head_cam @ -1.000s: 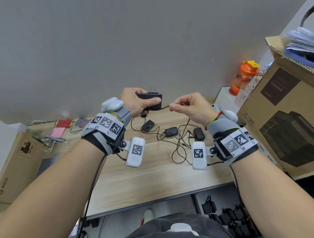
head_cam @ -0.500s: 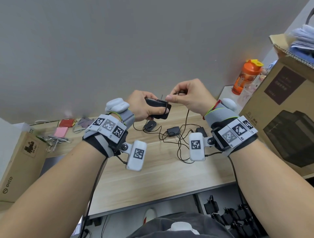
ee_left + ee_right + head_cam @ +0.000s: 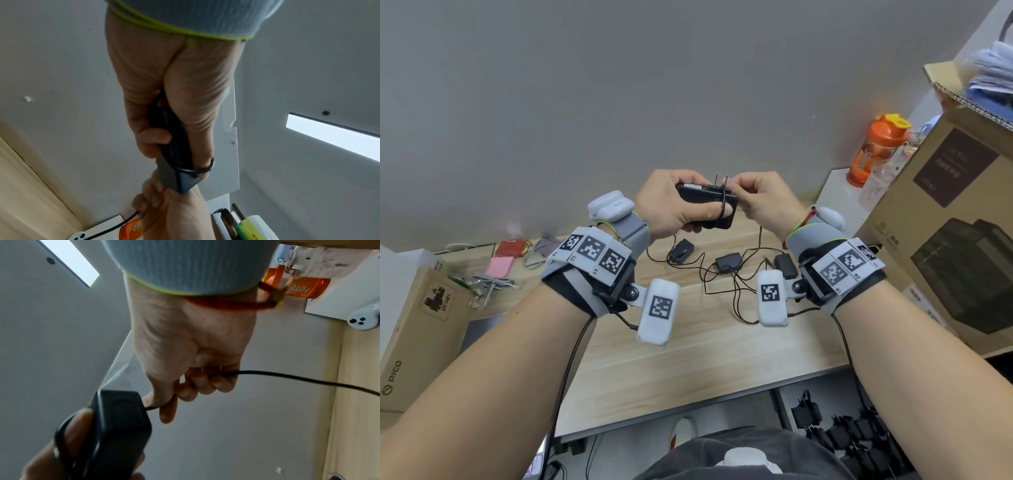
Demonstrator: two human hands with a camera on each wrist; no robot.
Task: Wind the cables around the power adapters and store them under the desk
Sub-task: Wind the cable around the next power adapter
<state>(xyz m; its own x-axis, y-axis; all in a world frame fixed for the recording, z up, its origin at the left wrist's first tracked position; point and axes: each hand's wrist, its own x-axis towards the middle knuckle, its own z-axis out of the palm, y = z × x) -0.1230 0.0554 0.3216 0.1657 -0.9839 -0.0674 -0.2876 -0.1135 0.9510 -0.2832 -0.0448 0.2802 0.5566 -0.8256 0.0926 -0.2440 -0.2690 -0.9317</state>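
Your left hand (image 3: 671,205) grips the black power adapter (image 3: 705,202) above the desk (image 3: 688,359); hold its rigid, light body by the flat sides. Your right hand (image 3: 760,198) pinches the thin, limp cable (image 3: 287,378), looped once over your thumb. Three more adapters (image 3: 729,263) lie beyond.

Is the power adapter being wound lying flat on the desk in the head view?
No: the left hand holds the power adapter up above the desk.
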